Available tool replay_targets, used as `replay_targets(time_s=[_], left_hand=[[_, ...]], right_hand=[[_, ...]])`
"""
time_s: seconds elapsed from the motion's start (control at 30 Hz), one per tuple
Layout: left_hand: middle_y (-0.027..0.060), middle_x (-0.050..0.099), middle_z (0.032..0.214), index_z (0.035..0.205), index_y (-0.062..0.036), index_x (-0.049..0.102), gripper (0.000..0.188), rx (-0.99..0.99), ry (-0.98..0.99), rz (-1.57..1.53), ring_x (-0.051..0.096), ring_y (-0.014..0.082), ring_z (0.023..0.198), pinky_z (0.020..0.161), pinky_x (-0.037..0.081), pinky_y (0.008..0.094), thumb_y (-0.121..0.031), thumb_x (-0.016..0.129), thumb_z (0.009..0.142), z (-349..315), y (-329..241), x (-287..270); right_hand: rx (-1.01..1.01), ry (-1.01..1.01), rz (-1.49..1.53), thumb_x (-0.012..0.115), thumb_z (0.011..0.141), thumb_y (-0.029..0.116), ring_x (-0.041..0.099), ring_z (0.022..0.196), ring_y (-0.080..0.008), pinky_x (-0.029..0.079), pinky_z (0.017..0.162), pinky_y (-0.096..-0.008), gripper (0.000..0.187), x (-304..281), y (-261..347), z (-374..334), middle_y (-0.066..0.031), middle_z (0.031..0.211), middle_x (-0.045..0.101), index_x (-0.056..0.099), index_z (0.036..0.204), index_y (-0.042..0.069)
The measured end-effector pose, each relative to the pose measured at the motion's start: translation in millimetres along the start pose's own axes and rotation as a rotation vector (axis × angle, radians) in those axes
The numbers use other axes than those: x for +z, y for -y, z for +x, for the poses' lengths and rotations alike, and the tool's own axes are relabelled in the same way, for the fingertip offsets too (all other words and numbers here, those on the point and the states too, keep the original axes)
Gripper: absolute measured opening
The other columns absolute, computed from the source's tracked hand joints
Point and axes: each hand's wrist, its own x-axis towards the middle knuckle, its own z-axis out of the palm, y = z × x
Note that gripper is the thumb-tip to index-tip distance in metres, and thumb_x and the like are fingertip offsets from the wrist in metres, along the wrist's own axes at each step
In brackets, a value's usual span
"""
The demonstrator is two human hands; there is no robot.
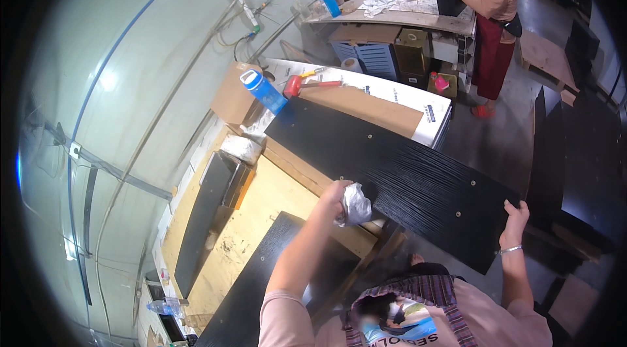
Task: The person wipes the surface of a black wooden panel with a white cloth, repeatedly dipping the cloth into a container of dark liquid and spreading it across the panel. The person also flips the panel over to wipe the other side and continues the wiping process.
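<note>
A long black panel (pixel 405 174) with a wood-grain surface and several small round metal fittings lies slantwise before me, its far left end over a cardboard-covered bench. My left hand (pixel 338 198) is closed on a crumpled white cloth (pixel 356 206) at the panel's near long edge. A small dark patch shows beside the cloth. At the panel's right end my right hand (pixel 514 219) grips the corner, fingertips curled over the top edge. A second black panel (pixel 277 262) rests on the pale wooden tabletop (pixel 287 183) at my left.
Past the panel stand a blue bottle (pixel 264 91) and a red-headed hammer (pixel 294 85). A narrow dark board (pixel 206 216) leans at the left. Another person (pixel 496 14) in a purple glove works at a far table (pixel 392 17). More dark panels (pixel 575 144) stand at the right.
</note>
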Motion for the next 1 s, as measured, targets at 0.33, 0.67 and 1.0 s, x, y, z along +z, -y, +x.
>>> replay_targets(time_s=[0.33, 0.67, 1.0], left_hand=[[0.0145, 0.072, 0.101, 0.117, 0.0099, 0.069, 0.027, 0.451, -0.034, 0.387, 0.070, 0.0194, 0.088, 0.078, 0.057, 0.0303, -0.006, 0.064, 0.096, -146.3, -9.8, 31.5], [0.0069, 0.060, 0.089, 0.119, 0.0099, 0.064, 0.028, 0.930, -0.161, 0.397, 0.055, 0.0109, 0.078, 0.073, 0.046, 0.0234, -0.011, 0.057, 0.102, -281.8, -5.4, -6.2], [0.0236, 0.072, 0.100, 0.103, 0.0077, 0.073, 0.025, 1.355, -1.063, 1.053, 0.070, 0.0344, 0.089, 0.078, 0.056, 0.0420, -0.012, 0.069, 0.089, -354.3, 18.1, -50.5]], right_hand=[[-0.061, -0.030, -0.235, 0.074, 0.086, 0.009, 0.058, 0.079, -0.0113, 0.047, 0.073, -0.0293, 0.018, -9.2, -53.5, 42.9, -0.0035, 0.082, 0.064, 0.064, 0.092, -0.005], [-0.479, 0.010, -1.047, 0.072, 0.088, 0.024, 0.068, 0.086, -0.0342, 0.053, 0.076, -0.0446, 0.020, 7.3, 42.5, 52.8, -0.0130, 0.091, 0.067, 0.072, 0.088, 0.004], [-0.174, 0.381, -0.833, 0.071, 0.091, 0.024, 0.068, 0.117, -0.0302, 0.049, 0.103, -0.0357, 0.040, -5.7, -9.4, 69.3, -0.0183, 0.122, 0.073, 0.071, 0.123, -0.001]])
